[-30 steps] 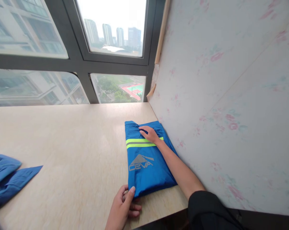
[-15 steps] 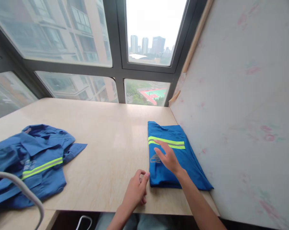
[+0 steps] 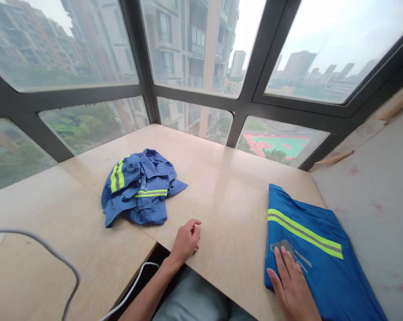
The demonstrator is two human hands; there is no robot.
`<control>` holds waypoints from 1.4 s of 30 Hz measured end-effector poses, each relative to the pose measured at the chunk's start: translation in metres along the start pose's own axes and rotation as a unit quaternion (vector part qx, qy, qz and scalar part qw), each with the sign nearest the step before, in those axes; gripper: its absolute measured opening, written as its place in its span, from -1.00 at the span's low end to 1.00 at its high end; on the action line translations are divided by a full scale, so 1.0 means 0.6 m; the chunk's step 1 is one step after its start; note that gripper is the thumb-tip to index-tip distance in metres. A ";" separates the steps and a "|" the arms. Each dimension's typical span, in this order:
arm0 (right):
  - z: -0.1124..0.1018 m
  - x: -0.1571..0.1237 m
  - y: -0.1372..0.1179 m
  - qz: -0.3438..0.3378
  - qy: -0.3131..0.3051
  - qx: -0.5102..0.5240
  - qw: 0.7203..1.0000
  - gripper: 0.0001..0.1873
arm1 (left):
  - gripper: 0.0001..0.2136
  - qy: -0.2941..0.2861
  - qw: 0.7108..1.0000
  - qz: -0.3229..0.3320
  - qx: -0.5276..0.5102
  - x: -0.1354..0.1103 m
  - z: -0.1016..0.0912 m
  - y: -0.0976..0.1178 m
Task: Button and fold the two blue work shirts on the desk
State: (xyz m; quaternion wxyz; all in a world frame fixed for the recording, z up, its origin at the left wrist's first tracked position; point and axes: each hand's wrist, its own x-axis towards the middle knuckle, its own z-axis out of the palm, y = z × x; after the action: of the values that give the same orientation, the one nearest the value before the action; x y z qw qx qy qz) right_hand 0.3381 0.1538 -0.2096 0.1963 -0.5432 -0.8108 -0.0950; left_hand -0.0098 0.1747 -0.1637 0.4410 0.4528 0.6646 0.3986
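On the right of the table lies a folded blue work garment [image 3: 305,236] with a yellow-green and grey reflective stripe and a grey printed mark. My right hand [image 3: 290,278] lies flat on its lower left part, fingers outstretched. Nearer the middle, my left hand [image 3: 186,240] hovers at or rests on the table's front area, fingers curled; whether anything is in them is hidden. Beyond it to the left, a crumpled blue work jacket [image 3: 144,187] with a collar and reflective stripes lies untouched by either hand.
The pale wood-grain table [image 3: 221,200] runs to a grey window frame [image 3: 195,100] at the back. A papered wall [image 3: 382,196] borders the right side. A grey cable [image 3: 54,256] crosses the lower left, and a white cable [image 3: 134,285] hangs by the table's front gap.
The view has turned left, bringing the whole jacket into sight. My right hand has come down flat onto the folded garment. My left hand has moved left, away from the garment's edge.
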 end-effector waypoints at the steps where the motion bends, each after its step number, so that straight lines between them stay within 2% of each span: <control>1: 0.006 -0.011 0.003 0.004 -0.013 -0.001 1.000 -0.28 | -0.67 0.007 1.000 0.000 -0.006 0.001 -0.009 -0.002; 5: 0.020 -0.027 0.006 0.032 -0.050 0.012 0.998 -0.28 | -0.64 0.025 0.999 0.001 -0.023 0.002 -0.038 -0.006; 8: 0.020 -0.024 0.011 0.060 -0.083 0.048 0.994 -0.27 | -0.63 0.055 0.998 0.029 -0.027 -0.004 -0.063 -0.004; 11: 0.014 -0.021 0.021 0.088 -0.121 0.097 0.984 -0.25 | -0.64 0.141 0.986 0.090 -0.006 -0.013 -0.106 0.003; 13: 0.008 -0.015 0.025 0.107 -0.129 0.133 0.977 -0.23 | -0.65 0.247 0.958 0.136 0.047 -0.018 -0.148 0.007; 16: -0.006 0.011 0.013 0.133 -0.088 0.182 0.970 -0.21 | -0.65 0.387 0.878 0.195 0.204 -0.020 -0.221 0.011; 18: -0.018 0.043 -0.015 0.138 -0.048 0.211 0.966 -0.23 | -0.58 0.418 0.832 0.207 0.301 -0.015 -0.259 0.010; 20: -0.029 0.082 -0.057 0.129 -0.027 0.246 0.960 -0.29 | -0.44 0.409 0.819 0.202 0.349 -0.001 -0.277 0.008; 23: -0.036 0.141 -0.131 0.084 -0.040 0.307 0.947 -0.38 | -0.30 0.364 0.838 0.178 0.366 0.035 -0.267 0.005; 26: -0.035 0.187 -0.194 0.018 -0.091 0.349 0.933 -0.40 | -0.15 0.341 0.851 0.096 0.387 0.079 -0.239 0.007; 29: -0.037 0.214 -0.226 -0.054 -0.165 0.365 0.915 -0.39 | -0.33 0.311 0.865 0.019 0.394 0.111 -0.231 0.011; 32: -0.047 0.229 -0.232 -0.095 -0.218 0.367 0.899 -0.39 | -0.57 0.319 0.888 -0.006 0.332 0.119 -0.247 0.015; 34: -0.052 0.237 -0.231 -0.102 -0.231 0.373 0.893 -0.39 | -0.63 0.354 0.900 0.020 0.254 0.113 -0.262 0.021; 37: -0.052 0.249 -0.235 -0.092 -0.233 0.399 0.882 -0.40 | -0.67 0.383 0.907 0.132 0.115 0.089 -0.270 0.046; 39: -0.051 0.260 -0.244 -0.082 -0.231 0.435 0.866 -0.40 | -0.65 0.370 0.909 0.192 0.022 0.066 -0.264 0.077; 42: -0.055 0.285 -0.266 -0.061 -0.205 0.514 0.831 -0.35 | -0.57 0.318 0.920 0.217 -0.069 0.025 -0.239 0.130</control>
State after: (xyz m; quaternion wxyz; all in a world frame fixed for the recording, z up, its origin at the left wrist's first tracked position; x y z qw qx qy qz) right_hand 0.1416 0.2232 -0.0983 0.2702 -0.3206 -0.7955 0.4374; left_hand -0.1292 0.1913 -0.0523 0.1389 0.4036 0.6265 0.6521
